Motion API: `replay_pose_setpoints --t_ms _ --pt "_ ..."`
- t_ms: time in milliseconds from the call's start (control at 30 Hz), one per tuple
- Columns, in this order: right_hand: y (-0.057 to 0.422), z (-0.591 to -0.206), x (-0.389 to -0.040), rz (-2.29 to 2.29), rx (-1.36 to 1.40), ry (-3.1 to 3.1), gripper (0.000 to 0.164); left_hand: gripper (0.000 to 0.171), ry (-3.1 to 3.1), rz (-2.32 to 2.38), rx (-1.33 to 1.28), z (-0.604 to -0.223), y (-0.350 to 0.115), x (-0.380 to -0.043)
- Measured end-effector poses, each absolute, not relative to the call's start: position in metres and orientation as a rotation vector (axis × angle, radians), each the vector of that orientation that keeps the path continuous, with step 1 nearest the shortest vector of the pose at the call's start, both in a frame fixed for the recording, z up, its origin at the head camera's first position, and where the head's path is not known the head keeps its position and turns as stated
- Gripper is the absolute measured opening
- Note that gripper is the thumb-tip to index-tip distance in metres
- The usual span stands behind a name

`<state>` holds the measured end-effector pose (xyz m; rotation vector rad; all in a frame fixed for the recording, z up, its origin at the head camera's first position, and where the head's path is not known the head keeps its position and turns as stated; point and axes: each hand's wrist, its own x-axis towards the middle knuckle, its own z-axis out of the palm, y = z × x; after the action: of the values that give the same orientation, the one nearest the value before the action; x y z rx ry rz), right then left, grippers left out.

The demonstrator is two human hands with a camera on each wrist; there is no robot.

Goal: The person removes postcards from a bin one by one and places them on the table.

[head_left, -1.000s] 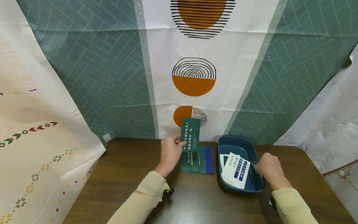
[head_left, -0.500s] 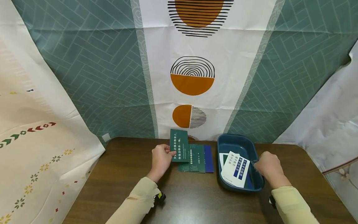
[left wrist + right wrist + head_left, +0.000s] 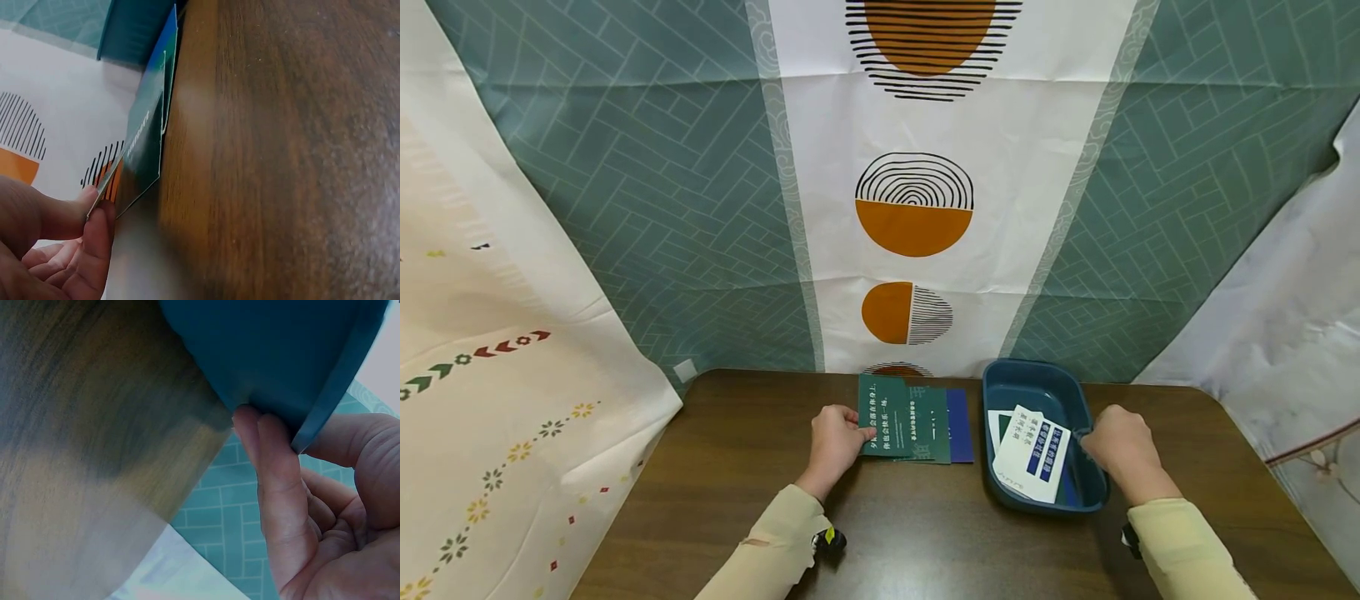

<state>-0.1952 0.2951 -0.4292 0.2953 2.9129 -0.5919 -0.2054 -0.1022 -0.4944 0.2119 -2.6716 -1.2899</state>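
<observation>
Between thumb and fingers, my left hand [image 3: 837,442] pinches the left edge of a green card [image 3: 883,417] with white writing. In the left wrist view that card [image 3: 140,134] tilts over the others, its held edge raised off the table. It overlaps a second green card [image 3: 931,437], which partly covers a blue card [image 3: 959,425]. My right hand [image 3: 1122,446] grips the right rim of a dark blue plastic bin [image 3: 1037,373], thumb on one side of the wall and fingers on the other in the right wrist view. White cards [image 3: 1030,450] with blue print lie inside the bin.
The bin stands on the brown wooden table [image 3: 925,533], right of the row of cards. A patterned cloth [image 3: 910,125] hangs behind the table's back edge. Another printed cloth [image 3: 512,417] hangs along the left, and a pale one [image 3: 1292,333] at the right.
My left hand has moved left and down with the green card, lowering it from above the row to the row's left end. The right hand has stayed on the bin rim.
</observation>
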Motion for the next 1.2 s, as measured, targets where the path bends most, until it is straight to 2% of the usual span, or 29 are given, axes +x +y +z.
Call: replay_pose_setpoints --t_ms 433,633,767,1200 --pt "0.294 -0.427 -0.194 -0.599 0.291 2.914 0.016 0.026 -2.718 -1.179 0.176 -0.499 -0.102 -0.208" --pt "0.293 -0.427 -0.193 -0.605 0.292 2.913 0.017 0.044 -2.759 -1.141 0.198 -0.500 -0.100 -0.209" --pt "0.292 -0.427 -0.192 -0.615 0.292 2.913 0.018 0.048 -2.769 -1.099 0.182 -0.500 -0.098 -0.209" --pt "0.293 -0.427 -0.194 -0.607 0.303 2.901 0.016 0.027 -2.830 -0.962 0.208 -0.499 -0.091 -0.211"
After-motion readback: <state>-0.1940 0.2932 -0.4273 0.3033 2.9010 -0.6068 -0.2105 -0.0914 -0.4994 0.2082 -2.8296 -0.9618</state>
